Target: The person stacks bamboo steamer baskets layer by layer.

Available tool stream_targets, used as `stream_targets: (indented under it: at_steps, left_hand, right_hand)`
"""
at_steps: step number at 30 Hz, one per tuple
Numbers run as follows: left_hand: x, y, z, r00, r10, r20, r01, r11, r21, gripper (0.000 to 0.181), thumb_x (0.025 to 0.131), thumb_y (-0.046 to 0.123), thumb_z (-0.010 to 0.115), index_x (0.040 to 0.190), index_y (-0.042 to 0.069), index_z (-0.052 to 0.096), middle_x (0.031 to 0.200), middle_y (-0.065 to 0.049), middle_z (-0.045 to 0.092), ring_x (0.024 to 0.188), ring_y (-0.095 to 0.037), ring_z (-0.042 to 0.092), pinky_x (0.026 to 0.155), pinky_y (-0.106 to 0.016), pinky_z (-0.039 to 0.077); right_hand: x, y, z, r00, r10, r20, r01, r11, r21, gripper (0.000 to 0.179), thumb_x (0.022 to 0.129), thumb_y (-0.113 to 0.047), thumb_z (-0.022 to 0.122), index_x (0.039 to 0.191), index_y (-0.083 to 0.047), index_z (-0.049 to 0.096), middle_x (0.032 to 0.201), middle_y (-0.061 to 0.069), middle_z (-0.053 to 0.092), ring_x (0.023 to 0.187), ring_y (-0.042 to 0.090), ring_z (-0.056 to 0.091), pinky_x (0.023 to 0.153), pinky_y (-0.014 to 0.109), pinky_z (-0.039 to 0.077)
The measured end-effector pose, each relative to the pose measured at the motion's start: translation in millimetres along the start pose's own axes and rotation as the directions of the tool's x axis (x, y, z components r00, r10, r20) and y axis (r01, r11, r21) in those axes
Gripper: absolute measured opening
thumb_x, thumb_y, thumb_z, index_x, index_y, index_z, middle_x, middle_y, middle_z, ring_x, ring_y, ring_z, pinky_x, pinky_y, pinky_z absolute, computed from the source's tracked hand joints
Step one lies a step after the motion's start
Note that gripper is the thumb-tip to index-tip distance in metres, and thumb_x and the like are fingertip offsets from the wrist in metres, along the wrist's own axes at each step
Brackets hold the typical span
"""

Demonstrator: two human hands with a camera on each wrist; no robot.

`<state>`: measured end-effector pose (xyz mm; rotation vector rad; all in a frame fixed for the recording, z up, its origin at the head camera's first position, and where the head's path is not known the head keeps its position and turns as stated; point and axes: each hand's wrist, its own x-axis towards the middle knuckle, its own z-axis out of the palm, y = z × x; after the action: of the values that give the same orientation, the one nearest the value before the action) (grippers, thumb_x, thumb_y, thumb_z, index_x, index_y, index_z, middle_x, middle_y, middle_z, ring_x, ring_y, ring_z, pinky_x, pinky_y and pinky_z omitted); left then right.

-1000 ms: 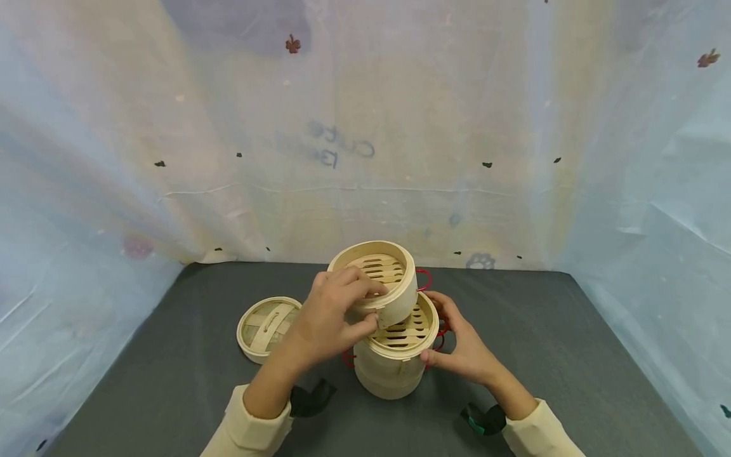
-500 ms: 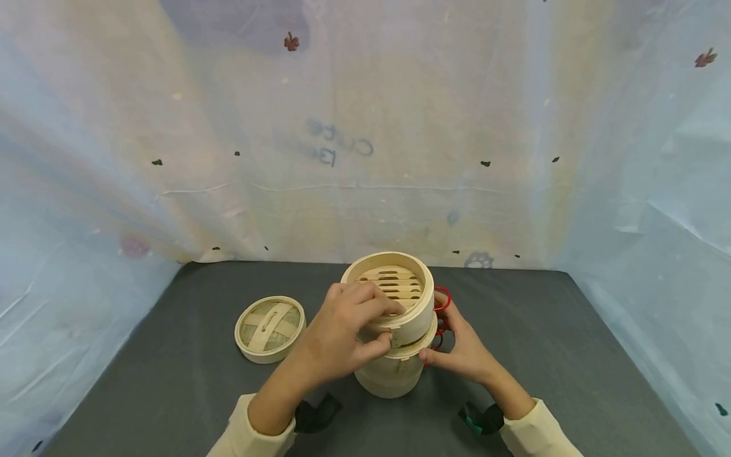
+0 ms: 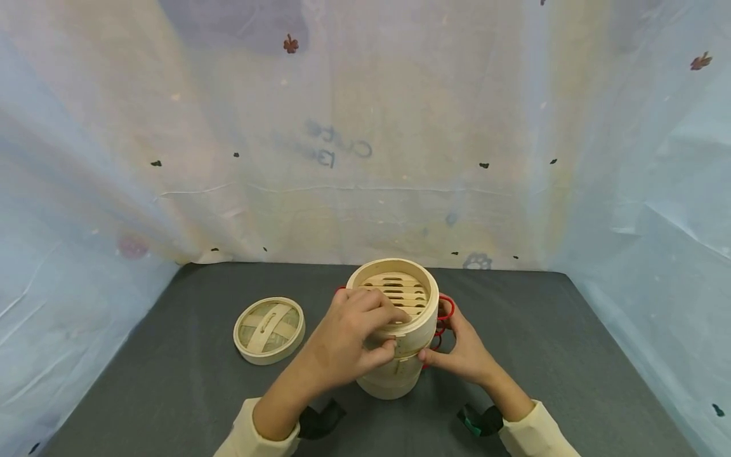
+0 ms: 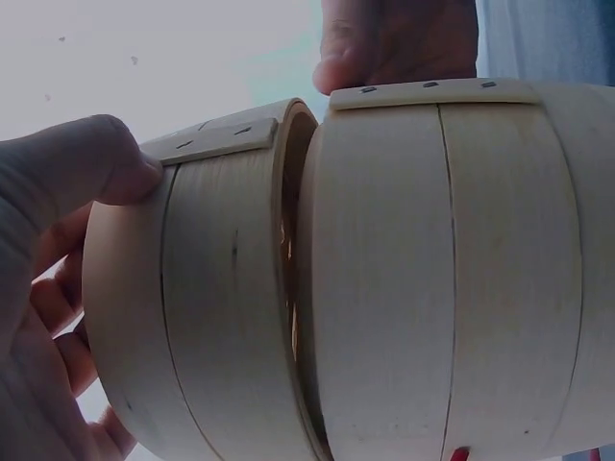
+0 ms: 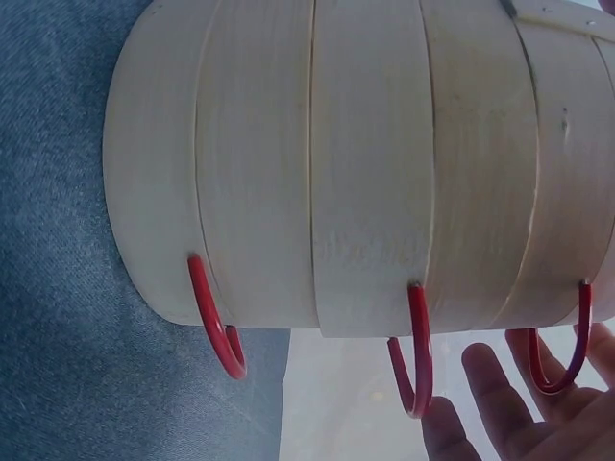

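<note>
Just below centre of the head view: bamboo steamer stack (image 3: 388, 384), upright on a dark grey table (image 3: 171, 393). Top basket (image 3: 418, 336) has its open side up, slatted floor showing.

Left hand (image 3: 351, 333), coming in from lower left of frame, clamped on the near rim of the top basket: fingers over the rim, thumb on the outer wall. Left wrist view matches, thumb at left of frame beside a stapled strip (image 4: 216, 142). Mid-frame there, a dark gap between top basket and the tier under it, narrowing toward the bottom of the picture.

Right hand (image 3: 465, 355) at the stack's right side, thumb at the front near the seam, fingers round behind. Right wrist view puts those fingers lower right, spread beside red wire handles (image 5: 421, 346); three handles in a row along the stack's lower edge. Cannot tell whether the fingers press the wall.

Lid (image 3: 268, 330), woven, strap across its top, lies on the table left of the stack, apart from it. Pale sheet (image 3: 400, 127) across the upper frame, small leaf marks on it.
</note>
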<state>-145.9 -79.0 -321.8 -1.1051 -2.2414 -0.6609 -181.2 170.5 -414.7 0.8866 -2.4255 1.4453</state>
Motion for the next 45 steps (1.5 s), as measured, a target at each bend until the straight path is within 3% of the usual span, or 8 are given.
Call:
stream_targets:
  at_steps: [16, 23, 35, 45]
  left_hand:
    - [2.3, 5.8, 5.6, 0.999, 0.017, 0.036, -0.019, 0.997, 0.071, 0.033, 0.071, 0.014, 0.075, 0.101, 0.026, 0.071, 0.087, 0.013, 0.059, 0.080, -0.005, 0.053, 0.083, -0.032, 0.038]
    - [3.4, 7.8, 6.4, 0.999, 0.023, 0.030, -0.026, 0.996, 0.081, 0.034, 0.069, 0.013, 0.076, 0.100, 0.026, 0.071, 0.086, 0.013, 0.059, 0.080, -0.005, 0.054, 0.082, -0.032, 0.038]
    - [3.8, 10.4, 8.0, 0.999, 0.017, 0.039, -0.021, 0.993, 0.113, 0.033, 0.070, 0.015, 0.077, 0.101, 0.027, 0.071, 0.087, 0.013, 0.059, 0.078, -0.006, 0.052, 0.084, -0.033, 0.039]
    - [2.4, 11.1, 8.2, 1.000, 0.006, 0.026, -0.009, 0.993, 0.120, 0.033, 0.070, 0.016, 0.076, 0.101, 0.028, 0.071, 0.090, 0.013, 0.059, 0.083, -0.008, 0.052, 0.083, -0.034, 0.040]
  right_hand:
    - [-0.3, -1, -1, 1.000, 0.011, 0.008, -0.011, 1.000, 0.012, 0.087, 0.076, -0.030, 0.079, 0.148, -0.023, 0.030, 0.132, 0.005, 0.055, 0.106, 0.012, 0.059, 0.087, 0.041, 0.050]
    - [-1.0, -2, -1, 1.000, 0.029, 0.006, -0.029, 0.999, 0.022, 0.086, 0.076, -0.028, 0.079, 0.148, -0.024, 0.031, 0.133, 0.006, 0.055, 0.106, 0.013, 0.061, 0.085, 0.035, 0.051]
    - [-1.4, -3, -1, 0.998, 0.059, -0.005, -0.059, 0.998, 0.006, 0.087, 0.073, -0.025, 0.080, 0.146, -0.013, 0.034, 0.131, 0.010, 0.056, 0.105, 0.017, 0.062, 0.085, 0.036, 0.051]
    - [0.4, -3, -3, 1.000, -0.006, -0.005, 0.006, 1.000, 0.019, 0.090, 0.074, -0.029, 0.082, 0.148, -0.020, 0.032, 0.133, 0.006, 0.054, 0.107, 0.009, 0.058, 0.086, 0.034, 0.051]
